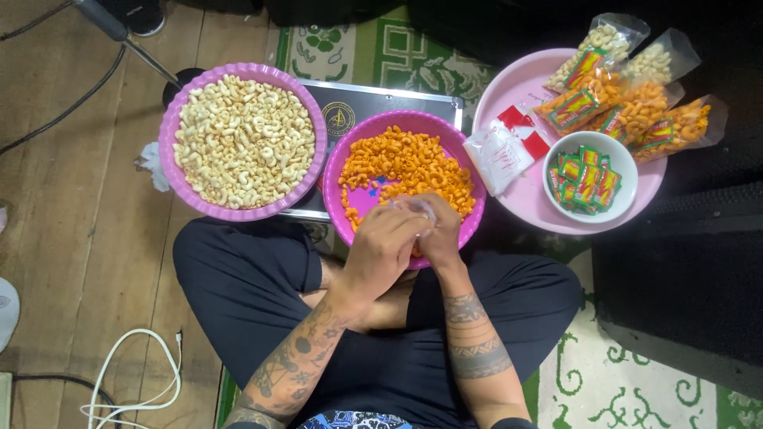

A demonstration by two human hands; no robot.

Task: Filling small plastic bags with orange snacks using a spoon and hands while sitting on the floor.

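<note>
My left hand (381, 242) and my right hand (439, 230) meet over the near rim of a purple bowl (340, 163) of orange curled snacks (409, 168). Both hold a small clear plastic bag (423, 211) between their fingers. The bag is mostly hidden by the fingers, and I cannot tell what is inside it. I sit cross-legged in dark trousers, with the bowl just in front of my knees.
A second purple bowl (168, 131) of pale curled snacks stands at the left. A pink tray (509, 83) at the right carries filled snack bags (636, 107), a stack of clear bags (501, 155) and a white bowl (624, 159) of small sachets. Cables lie on the wooden floor.
</note>
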